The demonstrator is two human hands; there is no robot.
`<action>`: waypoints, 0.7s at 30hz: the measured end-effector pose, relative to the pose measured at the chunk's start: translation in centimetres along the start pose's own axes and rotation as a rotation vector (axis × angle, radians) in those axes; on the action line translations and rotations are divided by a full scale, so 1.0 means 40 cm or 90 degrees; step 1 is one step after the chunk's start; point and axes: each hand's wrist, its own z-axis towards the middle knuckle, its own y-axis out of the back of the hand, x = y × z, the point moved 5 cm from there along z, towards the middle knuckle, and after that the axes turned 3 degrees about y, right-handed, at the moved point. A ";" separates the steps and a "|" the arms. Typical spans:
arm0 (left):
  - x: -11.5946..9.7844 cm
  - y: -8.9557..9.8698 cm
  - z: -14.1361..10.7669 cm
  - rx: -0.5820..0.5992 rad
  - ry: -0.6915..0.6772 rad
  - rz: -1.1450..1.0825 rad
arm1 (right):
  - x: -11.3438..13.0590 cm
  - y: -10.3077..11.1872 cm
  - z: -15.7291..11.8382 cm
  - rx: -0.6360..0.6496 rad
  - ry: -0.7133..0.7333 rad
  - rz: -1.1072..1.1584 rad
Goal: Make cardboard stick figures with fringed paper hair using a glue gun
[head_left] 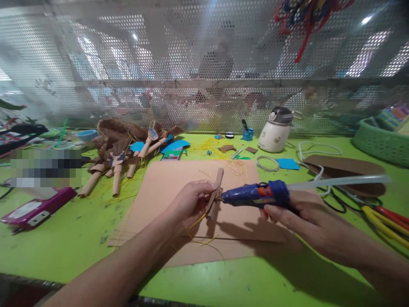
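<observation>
Near the middle, my left hand (193,200) pinches a narrow folded strip of brown cardboard (219,181), tilted above a stack of brown sheets (172,179). My right hand (294,217) is closed round a blue glue gun (255,195), whose nozzle points left and reaches the strip close to my left fingertips. A long clear glue stick (338,182) juts out of the gun's back. Thin yellow string (200,221) hangs by my left hand and trails over the sheets.
Rolled brown paper figures (117,181) lie at the back left, near a purple power strip (44,209). A white bottle (275,133), a white cable (319,149), scissors with yellow and red handles (386,221) and a green basket (380,143) are on the right.
</observation>
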 end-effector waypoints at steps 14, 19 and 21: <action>0.011 -0.001 -0.003 -0.001 0.038 -0.022 | -0.001 0.006 0.008 -0.014 0.007 0.044; 0.016 0.000 -0.002 0.013 0.044 -0.041 | 0.007 0.011 0.010 -0.015 0.004 0.049; 0.017 0.001 -0.001 0.016 0.052 -0.037 | 0.022 0.017 0.008 -0.010 0.005 0.052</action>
